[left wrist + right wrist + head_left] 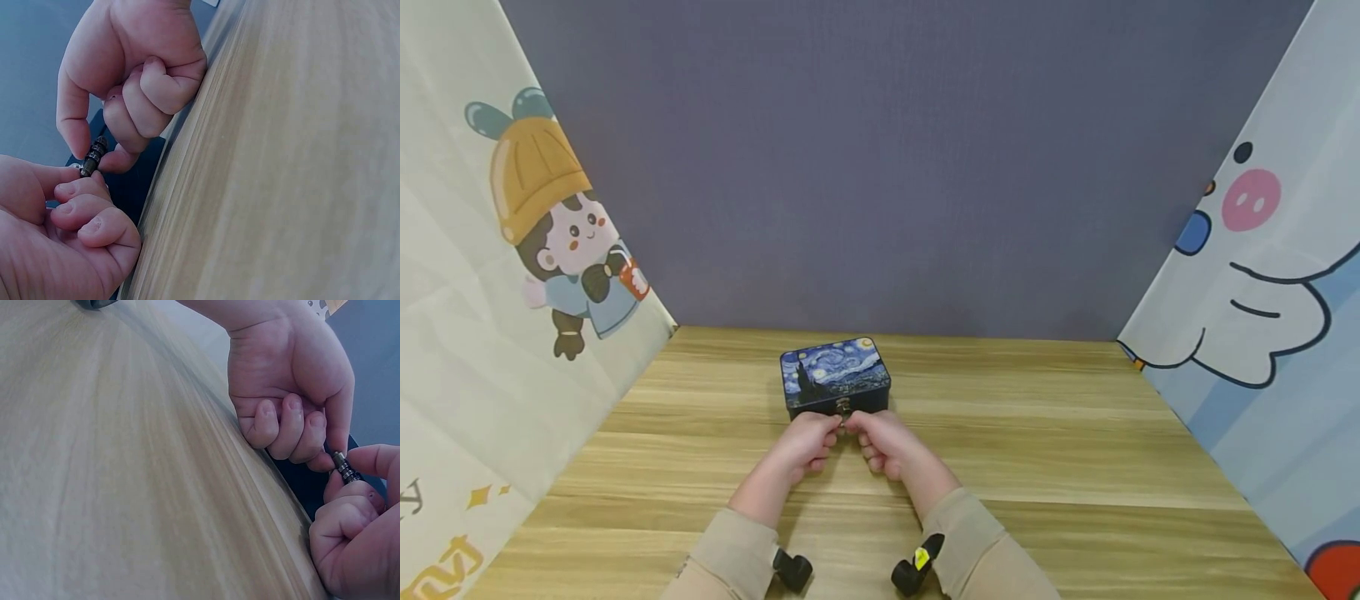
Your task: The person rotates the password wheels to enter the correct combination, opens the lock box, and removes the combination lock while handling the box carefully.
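A dark blue tin box point(835, 371) with a swirling night-sky painting on its lid lies closed, its front clasp point(843, 405) facing me. At the clasp both hands meet around a small, dark metal combination padlock point(94, 156), a cylinder with ridged rings. My left hand point(808, 442) pinches one end between thumb and index finger, its other fingers curled in. From the opposite side my right hand point(883, 442) pinches the other end the same way. In the right wrist view the ringed barrel of the padlock point(347, 469) shows between the fingertips. The fingers partly hide the lock in the head view.
The box stands near the back of a wooden table point(1037, 433), in front of a grey panel point(887, 167). Cloths with cartoon prints hang at the left point(460, 250) and right point(1300, 333). Black wrist cameras sit by both sleeves.
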Available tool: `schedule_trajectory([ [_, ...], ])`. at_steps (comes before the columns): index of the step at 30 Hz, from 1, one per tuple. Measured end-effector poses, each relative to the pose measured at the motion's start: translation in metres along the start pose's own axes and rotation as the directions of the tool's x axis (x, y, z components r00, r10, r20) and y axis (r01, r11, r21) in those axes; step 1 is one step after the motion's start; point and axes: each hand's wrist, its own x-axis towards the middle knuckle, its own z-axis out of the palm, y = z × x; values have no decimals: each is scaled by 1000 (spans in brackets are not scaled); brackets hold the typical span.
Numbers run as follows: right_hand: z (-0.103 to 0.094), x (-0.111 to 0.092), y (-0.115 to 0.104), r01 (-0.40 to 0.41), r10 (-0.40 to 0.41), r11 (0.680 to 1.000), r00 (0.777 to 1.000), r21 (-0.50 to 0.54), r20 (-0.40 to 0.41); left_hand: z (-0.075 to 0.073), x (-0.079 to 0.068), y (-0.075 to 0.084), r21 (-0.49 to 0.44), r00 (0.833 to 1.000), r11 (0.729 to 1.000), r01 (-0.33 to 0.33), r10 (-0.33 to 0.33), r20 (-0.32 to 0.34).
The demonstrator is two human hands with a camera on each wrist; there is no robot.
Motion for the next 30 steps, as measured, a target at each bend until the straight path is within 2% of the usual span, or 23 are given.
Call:
schedule_trajectory([
  [30, 1, 0, 0, -3, 3, 1000, 1000, 1, 1, 0, 2, 0, -14, 1000, 1000, 7, -7, -3],
])
